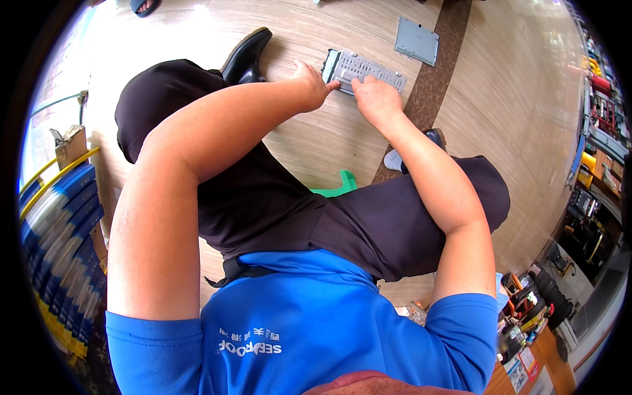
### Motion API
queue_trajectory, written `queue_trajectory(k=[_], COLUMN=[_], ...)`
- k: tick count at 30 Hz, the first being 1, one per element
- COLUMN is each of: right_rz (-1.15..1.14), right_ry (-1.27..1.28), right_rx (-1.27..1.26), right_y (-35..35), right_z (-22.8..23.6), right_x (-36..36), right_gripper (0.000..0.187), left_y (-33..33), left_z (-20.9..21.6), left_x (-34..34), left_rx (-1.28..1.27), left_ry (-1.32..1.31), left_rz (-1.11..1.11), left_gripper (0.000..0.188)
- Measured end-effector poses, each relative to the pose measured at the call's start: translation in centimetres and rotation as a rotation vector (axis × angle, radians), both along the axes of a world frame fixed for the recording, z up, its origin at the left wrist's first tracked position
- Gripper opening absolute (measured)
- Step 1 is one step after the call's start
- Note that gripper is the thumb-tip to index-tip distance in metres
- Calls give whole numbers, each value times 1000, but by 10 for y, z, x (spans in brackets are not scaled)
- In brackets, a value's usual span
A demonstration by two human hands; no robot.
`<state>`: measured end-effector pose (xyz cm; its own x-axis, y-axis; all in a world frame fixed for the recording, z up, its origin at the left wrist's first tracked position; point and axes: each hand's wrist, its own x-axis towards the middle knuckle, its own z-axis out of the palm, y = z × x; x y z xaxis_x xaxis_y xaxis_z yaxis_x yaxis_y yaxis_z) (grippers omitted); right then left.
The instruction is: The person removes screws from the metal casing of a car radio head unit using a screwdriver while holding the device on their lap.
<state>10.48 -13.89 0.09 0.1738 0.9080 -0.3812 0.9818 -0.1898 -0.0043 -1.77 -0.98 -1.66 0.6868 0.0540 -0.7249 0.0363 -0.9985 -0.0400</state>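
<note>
A flat metal case with a perforated, slotted top (370, 68) lies on the floor in front of me. Its left end carries a pale green and black strip. My left hand (312, 85) is at the case's near left corner, fingers spread, with one fingertip at its edge. Over the near edge of the case, my right hand (378, 101) has its fingers curled together and pointing left. Whatever they may pinch is hidden or too small to name. Farther right lies a separate grey metal cover plate (417, 41).
A dark patterned floor strip (431, 92) runs beside the case. My black boot (248, 56) stands to the left. Part of a green stool (342, 185) shows between my legs. Blue-and-yellow racked goods (62, 250) are at left; crowded shelves (602, 131) line the right.
</note>
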Motion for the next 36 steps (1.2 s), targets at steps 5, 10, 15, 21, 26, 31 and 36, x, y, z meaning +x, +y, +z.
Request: queue_trajectory(k=[5, 10, 15, 21, 26, 31, 36], right_rz=[1, 10, 10, -236, -629, -981, -355], right_ry=[-1, -2, -7, 214, 672, 846, 333], right_rx=[-33, -43, -51, -99, -114, -283, -30], right_y=[3, 0, -1, -1, 0, 6, -5], right_z=[2, -5, -6, -12, -21, 0, -3], right_x=[-1, -1, -5, -11, -13, -19, -10], right_gripper=[23, 21, 25, 28, 32, 32, 31], left_y=[1, 1, 0, 1, 1, 1, 1], left_z=[0, 0, 0, -3, -4, -2, -3], left_x=[0, 1, -1, -3, -1, -2, -3], left_rx=[-4, -7, -5, 2, -9, -13, 0], left_ry=[2, 7, 6, -3, -9, -6, -11], left_rz=[4, 3, 2, 4, 2, 9, -1], left_gripper=[70, 70, 70, 69, 69, 69, 68])
